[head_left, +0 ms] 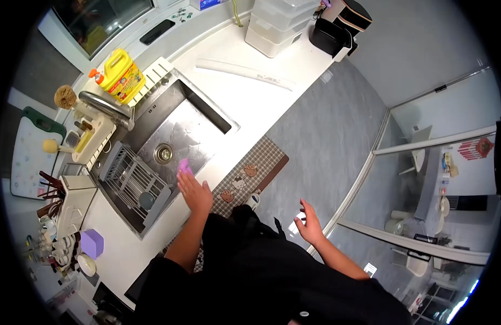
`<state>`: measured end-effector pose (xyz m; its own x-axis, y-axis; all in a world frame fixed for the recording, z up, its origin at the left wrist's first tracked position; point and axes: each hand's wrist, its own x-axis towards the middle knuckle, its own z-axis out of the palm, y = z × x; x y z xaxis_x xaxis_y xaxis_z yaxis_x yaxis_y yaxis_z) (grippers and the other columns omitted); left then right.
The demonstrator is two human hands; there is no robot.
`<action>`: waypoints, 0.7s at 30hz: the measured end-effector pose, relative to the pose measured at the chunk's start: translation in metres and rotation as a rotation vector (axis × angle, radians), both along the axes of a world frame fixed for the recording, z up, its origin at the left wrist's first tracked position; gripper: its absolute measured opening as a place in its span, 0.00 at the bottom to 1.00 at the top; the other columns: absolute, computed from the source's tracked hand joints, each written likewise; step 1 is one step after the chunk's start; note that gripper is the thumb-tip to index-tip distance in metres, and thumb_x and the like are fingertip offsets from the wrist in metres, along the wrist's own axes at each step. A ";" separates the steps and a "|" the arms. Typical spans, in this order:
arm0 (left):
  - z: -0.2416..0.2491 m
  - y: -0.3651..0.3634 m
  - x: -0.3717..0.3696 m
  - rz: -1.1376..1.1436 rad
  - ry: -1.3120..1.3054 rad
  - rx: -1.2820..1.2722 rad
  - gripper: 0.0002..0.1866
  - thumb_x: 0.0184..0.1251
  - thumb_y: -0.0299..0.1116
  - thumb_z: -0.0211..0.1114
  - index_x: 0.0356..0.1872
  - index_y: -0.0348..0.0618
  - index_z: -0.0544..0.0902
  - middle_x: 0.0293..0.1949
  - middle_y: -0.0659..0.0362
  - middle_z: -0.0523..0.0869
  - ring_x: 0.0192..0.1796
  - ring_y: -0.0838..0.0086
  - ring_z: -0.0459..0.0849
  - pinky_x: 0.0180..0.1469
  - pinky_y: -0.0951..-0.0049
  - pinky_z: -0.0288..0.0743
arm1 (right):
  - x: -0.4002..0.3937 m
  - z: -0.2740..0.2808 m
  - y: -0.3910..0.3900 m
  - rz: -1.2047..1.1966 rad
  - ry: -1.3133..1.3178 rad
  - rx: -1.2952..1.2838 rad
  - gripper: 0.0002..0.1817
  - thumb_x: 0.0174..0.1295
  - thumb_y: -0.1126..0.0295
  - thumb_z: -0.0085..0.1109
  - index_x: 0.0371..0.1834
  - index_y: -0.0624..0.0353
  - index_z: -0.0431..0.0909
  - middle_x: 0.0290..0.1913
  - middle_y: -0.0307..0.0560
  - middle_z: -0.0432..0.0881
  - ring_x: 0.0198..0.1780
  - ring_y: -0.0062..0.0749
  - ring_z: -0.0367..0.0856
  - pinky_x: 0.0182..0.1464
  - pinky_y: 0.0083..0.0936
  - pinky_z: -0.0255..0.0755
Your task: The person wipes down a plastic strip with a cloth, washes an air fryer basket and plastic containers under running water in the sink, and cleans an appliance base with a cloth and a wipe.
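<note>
Top (272,281): black, loose; small pale oval mark (304,313) on it. Sleeves (162,281): black, wide, ending near elbows. Thin black strip (279,227) juts from clothing edge; type unclear. Forearms (184,246), left hand (194,190), right hand (312,225): bare.

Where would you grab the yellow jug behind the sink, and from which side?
Probably the looped handle at the top of the yellow jug, coming from above and the picture's right: the jug stands upright, the loop looks open, and the orange pump and faucet crowd the left.
</note>
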<state>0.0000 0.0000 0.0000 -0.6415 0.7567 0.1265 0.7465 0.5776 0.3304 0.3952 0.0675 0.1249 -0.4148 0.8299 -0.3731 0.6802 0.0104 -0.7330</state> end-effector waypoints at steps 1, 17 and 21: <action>0.005 -0.010 -0.012 0.013 0.014 -0.032 0.39 0.78 0.43 0.58 0.81 0.36 0.54 0.83 0.48 0.52 0.84 0.44 0.45 0.83 0.50 0.39 | -0.004 -0.007 -0.006 -0.037 -0.001 0.024 0.38 0.67 0.73 0.62 0.81 0.55 0.58 0.75 0.55 0.67 0.65 0.48 0.78 0.52 0.34 0.82; 0.106 0.192 0.062 -0.350 -1.174 0.321 0.42 0.63 0.18 0.60 0.81 0.44 0.60 0.79 0.41 0.62 0.79 0.51 0.64 0.77 0.61 0.63 | -0.225 -0.043 0.208 -0.159 0.669 -0.717 0.26 0.76 0.66 0.54 0.76 0.55 0.64 0.60 0.47 0.81 0.56 0.35 0.82 0.56 0.34 0.81; 0.129 0.148 -0.003 -0.447 -0.945 0.490 0.42 0.65 0.25 0.68 0.80 0.45 0.60 0.76 0.42 0.68 0.76 0.54 0.69 0.77 0.60 0.63 | -0.266 -0.039 0.245 -0.151 0.491 -0.551 0.15 0.73 0.74 0.52 0.60 0.61 0.76 0.48 0.43 0.83 0.48 0.30 0.83 0.53 0.29 0.79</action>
<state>-0.0029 0.1483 0.1288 -0.3238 0.9426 0.0816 0.1869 -0.0209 0.9822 0.1297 0.3122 0.0864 -0.5372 0.6372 -0.5526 0.2391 -0.5133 -0.8243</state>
